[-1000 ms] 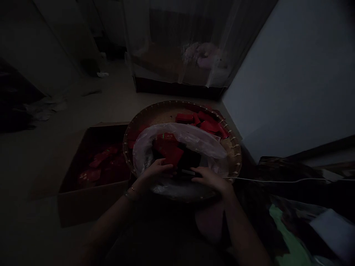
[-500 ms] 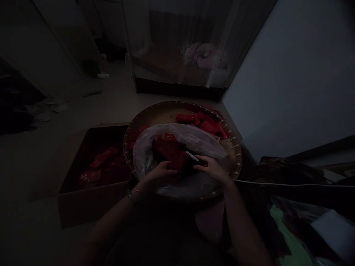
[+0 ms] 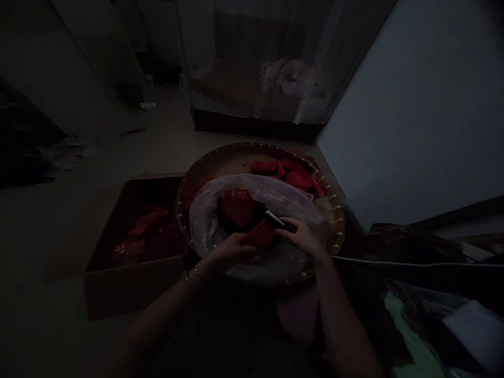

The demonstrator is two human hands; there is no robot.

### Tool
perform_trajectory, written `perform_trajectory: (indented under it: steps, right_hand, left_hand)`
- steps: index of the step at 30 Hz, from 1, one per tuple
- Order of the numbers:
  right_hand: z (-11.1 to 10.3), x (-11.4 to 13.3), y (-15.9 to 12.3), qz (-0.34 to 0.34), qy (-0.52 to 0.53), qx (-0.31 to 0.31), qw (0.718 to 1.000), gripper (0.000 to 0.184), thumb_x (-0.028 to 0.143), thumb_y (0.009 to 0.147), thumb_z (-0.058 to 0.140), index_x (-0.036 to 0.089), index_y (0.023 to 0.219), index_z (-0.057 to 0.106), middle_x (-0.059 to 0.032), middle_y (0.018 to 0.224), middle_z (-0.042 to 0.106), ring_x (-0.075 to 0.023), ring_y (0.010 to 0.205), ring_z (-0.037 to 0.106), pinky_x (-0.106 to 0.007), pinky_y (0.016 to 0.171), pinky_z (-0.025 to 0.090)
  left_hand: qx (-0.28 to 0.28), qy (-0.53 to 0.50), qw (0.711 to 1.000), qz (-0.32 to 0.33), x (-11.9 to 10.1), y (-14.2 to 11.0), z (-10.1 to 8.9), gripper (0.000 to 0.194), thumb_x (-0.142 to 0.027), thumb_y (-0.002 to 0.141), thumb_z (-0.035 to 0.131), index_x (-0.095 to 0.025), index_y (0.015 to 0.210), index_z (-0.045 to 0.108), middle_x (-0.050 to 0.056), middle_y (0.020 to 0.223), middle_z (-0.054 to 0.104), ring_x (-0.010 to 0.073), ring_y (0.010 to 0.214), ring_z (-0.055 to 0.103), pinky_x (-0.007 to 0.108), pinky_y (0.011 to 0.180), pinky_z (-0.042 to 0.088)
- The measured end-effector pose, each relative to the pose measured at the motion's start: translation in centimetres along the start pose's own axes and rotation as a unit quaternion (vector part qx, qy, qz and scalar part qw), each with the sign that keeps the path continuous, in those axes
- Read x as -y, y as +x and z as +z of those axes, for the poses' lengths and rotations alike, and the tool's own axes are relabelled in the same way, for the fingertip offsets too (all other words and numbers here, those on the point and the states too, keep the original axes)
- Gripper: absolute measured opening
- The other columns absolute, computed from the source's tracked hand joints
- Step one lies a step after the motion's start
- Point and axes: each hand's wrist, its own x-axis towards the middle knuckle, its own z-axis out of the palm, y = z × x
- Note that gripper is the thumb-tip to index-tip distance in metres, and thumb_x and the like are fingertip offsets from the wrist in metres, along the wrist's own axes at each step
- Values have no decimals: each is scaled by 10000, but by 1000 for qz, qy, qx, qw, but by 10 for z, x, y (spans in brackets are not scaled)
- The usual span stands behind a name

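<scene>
My left hand point(image 3: 232, 248) is closed on the lower left side of a flat red packet point(image 3: 261, 235), held over an opened clear plastic bag point(image 3: 205, 202). My right hand point(image 3: 302, 237) grips a dark slim tool point(image 3: 289, 226) with a pale straight strip along its front end. The tool's tip lies at the packet's upper edge; dim light hides its exact kind and whether they touch. More red packets point(image 3: 237, 202), one with gold marks, lie inside the bag. The bag rests in a round woven bamboo tray point(image 3: 232, 164).
Several red packets point(image 3: 297, 173) lie at the tray's far right. A cardboard box point(image 3: 134, 291) with red packets in it stands on the left. A white cord point(image 3: 378, 262) runs off to the right, near a green cloth point(image 3: 413, 336). The pale wall point(image 3: 417, 110) rises on the right.
A flat red packet now lies tilted between my hands, gripped by the left, where a red mass lay lower in the bag. The dark tool has stayed in my right hand, shifting slightly.
</scene>
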Motion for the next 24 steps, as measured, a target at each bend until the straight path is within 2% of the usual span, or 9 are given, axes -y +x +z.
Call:
perform_trajectory:
  steps: [6, 10, 15, 19, 21, 24]
  right_hand:
    - [1, 3, -2, -4, -3, 3, 1000, 433, 413, 669, 697, 205, 1049, 678, -62, 1036, 709, -258, 985, 635, -399, 878, 472]
    - [6, 5, -2, -11, -14, -6, 1000, 366, 398, 686, 676, 203, 995, 698, -66, 1031, 712, -259, 985, 637, -397, 890, 466]
    - [5, 6, -2, -13, -3, 8, 1000, 413, 413, 687, 675, 212, 1048, 675, -51, 1023, 714, -250, 975, 641, -383, 861, 485]
    - [5, 5, -2, -19, -10, -10, 1000, 361, 408, 673, 679, 201, 969, 698, -56, 985, 722, -251, 962, 644, -386, 870, 482]
    - [4, 1, 0, -18, 10, -24, 1000, 383, 423, 665, 682, 197, 974, 693, -64, 997, 716, -251, 966, 642, -384, 864, 488]
    - [0, -7, 1, 13, 62, -40, 997, 488, 468, 666, 671, 184, 1062, 657, -83, 1011, 707, -249, 886, 662, -375, 754, 529]
  left_hand:
    - [-7, -6, 1000, 15, 4, 3, -1, 354, -251, 671, 740, -92, 971, 636, 82, 823, 687, 145, 671, 664, 213, 613, 504]
    - [-16, -3, 1000, 7, 2, 1, 1, 342, -245, 670, 736, -80, 952, 636, 86, 787, 687, 141, 644, 656, 207, 586, 491]
    - [-32, -22, 999, 5, 1, 1, 2, 325, -227, 659, 739, -89, 934, 634, 59, 752, 676, 129, 619, 648, 200, 577, 484]
    - [-35, -28, 999, 2, 1, 1, 3, 340, -225, 644, 754, -81, 925, 629, 53, 730, 671, 126, 598, 645, 199, 572, 483]
    - [-44, -27, 999, 5, -1, 0, 3, 325, -220, 654, 745, -76, 922, 629, 58, 715, 673, 117, 573, 633, 187, 547, 467]
    - [-69, -29, 997, 9, -3, -1, 4, 289, -215, 654, 738, -68, 879, 629, 63, 674, 671, 100, 511, 598, 174, 493, 428]
